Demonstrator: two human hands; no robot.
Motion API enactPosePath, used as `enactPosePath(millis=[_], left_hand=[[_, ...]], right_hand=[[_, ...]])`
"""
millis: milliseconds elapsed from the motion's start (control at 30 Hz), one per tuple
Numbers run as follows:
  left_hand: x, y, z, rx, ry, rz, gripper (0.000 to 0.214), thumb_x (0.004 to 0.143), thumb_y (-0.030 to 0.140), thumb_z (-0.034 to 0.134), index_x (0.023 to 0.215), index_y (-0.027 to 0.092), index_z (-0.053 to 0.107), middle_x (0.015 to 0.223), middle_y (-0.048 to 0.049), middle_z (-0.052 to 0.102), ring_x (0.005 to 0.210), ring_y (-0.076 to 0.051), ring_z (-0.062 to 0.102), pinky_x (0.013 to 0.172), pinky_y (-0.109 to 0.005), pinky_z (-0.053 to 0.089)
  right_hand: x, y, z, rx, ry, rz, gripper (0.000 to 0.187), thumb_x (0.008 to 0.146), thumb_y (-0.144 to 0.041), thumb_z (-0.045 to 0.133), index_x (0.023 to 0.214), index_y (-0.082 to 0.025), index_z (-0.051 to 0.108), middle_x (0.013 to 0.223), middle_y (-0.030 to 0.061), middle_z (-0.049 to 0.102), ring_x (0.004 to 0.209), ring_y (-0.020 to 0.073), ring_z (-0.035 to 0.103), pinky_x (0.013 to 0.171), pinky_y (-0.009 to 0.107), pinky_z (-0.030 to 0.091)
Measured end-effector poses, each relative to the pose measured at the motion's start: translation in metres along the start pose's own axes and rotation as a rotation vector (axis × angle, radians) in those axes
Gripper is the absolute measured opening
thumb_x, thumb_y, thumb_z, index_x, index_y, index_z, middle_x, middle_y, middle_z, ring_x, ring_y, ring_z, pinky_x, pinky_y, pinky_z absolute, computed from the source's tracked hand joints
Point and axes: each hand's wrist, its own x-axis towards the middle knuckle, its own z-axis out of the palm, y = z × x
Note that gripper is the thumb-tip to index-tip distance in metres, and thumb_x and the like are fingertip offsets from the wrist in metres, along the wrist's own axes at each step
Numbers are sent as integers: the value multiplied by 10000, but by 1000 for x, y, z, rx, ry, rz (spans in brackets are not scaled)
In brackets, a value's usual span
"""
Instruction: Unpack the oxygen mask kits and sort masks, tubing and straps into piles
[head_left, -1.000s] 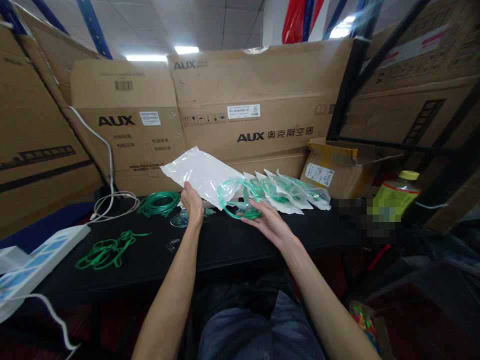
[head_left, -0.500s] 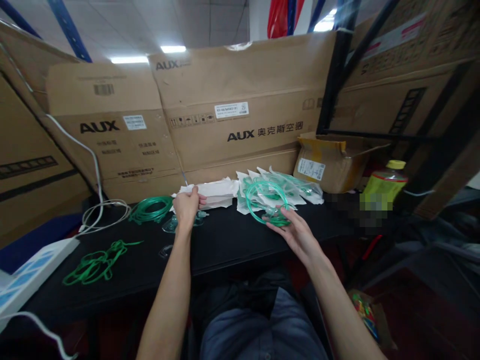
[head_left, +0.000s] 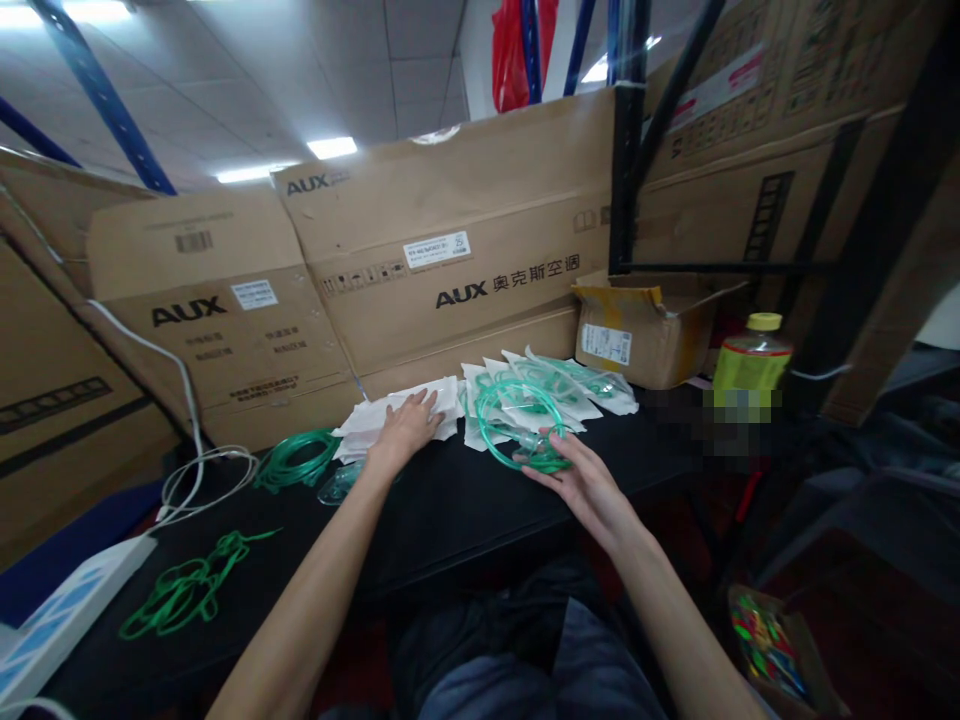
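The right hand (head_left: 581, 482) grips a green tubing coil (head_left: 553, 463) between its fingers, apparently unbagged, while the left hand (head_left: 407, 432), fingers extended and open, rests on white pouches (head_left: 364, 424), several already filled pouches (head_left: 571, 388) lying beyond the right fingertips

Looks matt and dark across the worktop (head_left: 442, 525). Runs glossy, smooth and see-through, like green plastic, in the tubing ring (head_left: 551, 464) between front and back edges, and again in the coil (head_left: 274, 470) towards the left back corner. Reads as dull white paper in the stacked sheets (head_left: 367, 422) along the back edge; turns to shiny clear film over the packets (head_left: 559, 388). Rises behind as matt brown cardboard in the boxes (head_left: 510, 220).
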Motion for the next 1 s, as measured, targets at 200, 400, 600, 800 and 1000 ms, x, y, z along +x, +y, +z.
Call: enactPosePath(millis=[200, 400, 600, 800, 1000], left_hand=[[21, 9, 7, 51, -13, -60, 671, 928, 644, 465, 1434, 213, 556, 1575, -153, 445, 1415, -366, 452, 1129, -493, 368], [42, -3, -6, 68, 149, -306, 740, 1008, 588, 111, 1446, 171, 538, 1554, -211, 453, 1450, -422, 367, 1122, -680, 264], [79, -34, 5, 32, 64, -656, 986, 873, 778, 291, 1545, 63, 380, 1610, -331, 250, 1476, -578, 154, 1002, -854, 211], [92, -48, 42, -11, -87, -765, 1268, 627, 926, 520, 1572, 99, 338, 1622, -331, 200, 1433, -625, 222, 986, -849, 266], [84, -39, 44, -3, -76, -747, 1165, 646, 902, 549, 1537, 161, 427, 1598, -303, 303, 1429, -599, 274, 1015, -843, 228]], right_hand=[[-1, -1, 0, 21, -7, 1, 321, 728, -284, 874, 977, -197, 691, 981, 36, 783, 932, 294, 773, 900, 488, 606], [-2, 0, -3, 7, -22, 13, 352, 751, -318, 859, 1040, -190, 706, 1022, 56, 780, 942, 303, 772, 928, 503, 587], [-3, -1, -3, -45, -4, 31, 392, 742, -363, 860, 1067, -205, 708, 1023, 75, 785, 957, 314, 769, 917, 502, 587], [-3, -2, -1, -82, 22, 69, 443, 697, -382, 886, 1066, -214, 707, 989, 82, 790, 937, 325, 770, 898, 515, 594], [0, 2, -6, -81, 45, 82, 427, 678, -387, 899, 1035, -223, 729, 1026, 80, 781, 947, 325, 763, 869, 508, 614]])
